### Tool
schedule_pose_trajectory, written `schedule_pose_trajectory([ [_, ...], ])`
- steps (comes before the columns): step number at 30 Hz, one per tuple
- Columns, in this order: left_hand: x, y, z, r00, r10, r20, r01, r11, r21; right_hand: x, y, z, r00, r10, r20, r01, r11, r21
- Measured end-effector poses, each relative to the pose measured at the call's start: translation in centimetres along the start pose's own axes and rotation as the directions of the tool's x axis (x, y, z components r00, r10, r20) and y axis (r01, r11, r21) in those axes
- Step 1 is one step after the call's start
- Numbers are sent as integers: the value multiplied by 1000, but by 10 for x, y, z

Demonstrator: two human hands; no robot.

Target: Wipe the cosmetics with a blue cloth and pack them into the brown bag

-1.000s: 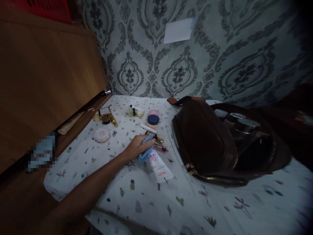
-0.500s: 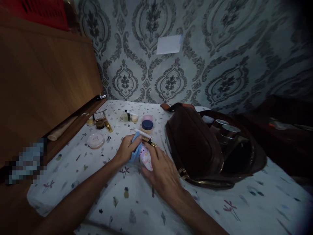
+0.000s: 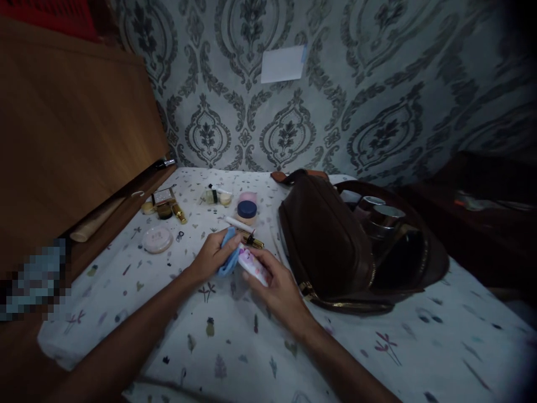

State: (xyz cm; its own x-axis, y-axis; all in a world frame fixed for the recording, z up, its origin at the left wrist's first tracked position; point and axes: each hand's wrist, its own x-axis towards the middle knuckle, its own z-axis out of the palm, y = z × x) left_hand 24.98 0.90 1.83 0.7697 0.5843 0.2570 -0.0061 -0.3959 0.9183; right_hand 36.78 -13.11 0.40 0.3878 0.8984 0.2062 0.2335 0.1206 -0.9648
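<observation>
A blue cloth (image 3: 229,263) is bunched in my left hand (image 3: 210,256), closed around it. My right hand (image 3: 277,284) grips a small white item with a pink floral pattern (image 3: 254,265), and the cloth touches its left end. Its exact kind cannot be made out. Just beyond my fingers lie a gold and black cosmetic tube (image 3: 254,240) and a slim white tube (image 3: 239,225). Farther back stands a jar with a dark blue lid (image 3: 247,210), beside a pink round item (image 3: 247,197).
An open brown leather bag (image 3: 321,240) holding silver-lidded containers (image 3: 388,215) stands right of my hands. On the left lie a round pale compact (image 3: 158,239), a gold tube (image 3: 179,214) and a glittery palette (image 3: 163,196). A wooden cabinet (image 3: 79,106) borders the printed sheet.
My right hand has turned and drawn slightly back, so more of the patterned item shows. The cloth stays against its end. The whole view has shifted a little.
</observation>
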Motion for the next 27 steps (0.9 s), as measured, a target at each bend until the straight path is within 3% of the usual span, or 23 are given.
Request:
schedule_pose_trajectory([
  [3,-1,3,-2,998,53,20,-53,998,17,3,-2,-1,950,254,180,-305,873,381],
  [5,-1,7,-2,1000,27,13,-27,999,19,3,-2,0,917,321,238,-396,811,431],
  [7,-1,10,0,1000,-18,1,18,1000,7,2,-3,1,935,299,193,-351,862,365],
  [11,0,11,3,999,-46,-5,46,999,-17,2,-6,3,993,113,41,-117,987,114],
  [13,0,9,3,999,-43,-6,42,999,-30,2,-7,3,995,91,31,-93,992,81],
  [15,-1,6,3,999,-46,3,47,998,-44,3,-6,2,987,138,88,-150,977,150],
  [17,-2,4,2,998,-63,16,64,996,-69,3,-5,1,961,210,180,-254,928,272],
  [21,-2,1,1,997,-80,15,81,985,-149,2,-3,2,893,318,319,-443,744,499],
  [27,-1,3,5,998,-45,-47,37,984,-175,-1,-5,3,835,298,464,-546,561,623],
])
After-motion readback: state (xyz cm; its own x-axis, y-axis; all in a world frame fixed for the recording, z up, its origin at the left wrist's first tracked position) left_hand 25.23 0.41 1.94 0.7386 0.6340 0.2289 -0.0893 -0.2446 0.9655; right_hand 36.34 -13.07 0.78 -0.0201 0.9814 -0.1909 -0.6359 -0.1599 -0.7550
